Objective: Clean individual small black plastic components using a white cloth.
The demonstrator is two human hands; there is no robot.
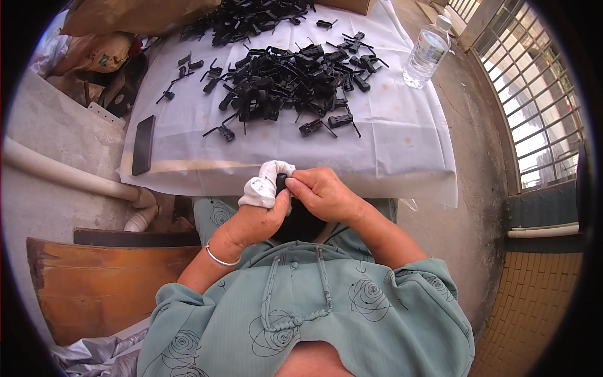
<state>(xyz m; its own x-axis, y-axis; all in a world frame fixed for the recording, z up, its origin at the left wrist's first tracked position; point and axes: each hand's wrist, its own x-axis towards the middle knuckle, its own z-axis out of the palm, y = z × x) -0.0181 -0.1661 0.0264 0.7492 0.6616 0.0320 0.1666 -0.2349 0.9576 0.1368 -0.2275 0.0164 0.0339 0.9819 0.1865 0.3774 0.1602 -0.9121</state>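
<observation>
Beside the table (408, 147): left hand (264, 202), right hand (323, 195), together pinching black part (281, 181).
I'm judging it light, stiff, best held mid-body.

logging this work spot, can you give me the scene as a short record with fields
left hand: white fabric over the fingers, holding a small black piece
right hand: bare, fingertips at the same piece, exact grip partly hidden
left wrist: silver-coloured bracelet
work surface: white sheeting
parts: near heap of black parts, far heap behind it
left on surface: dark phone
right on surface: clear bottle
</observation>
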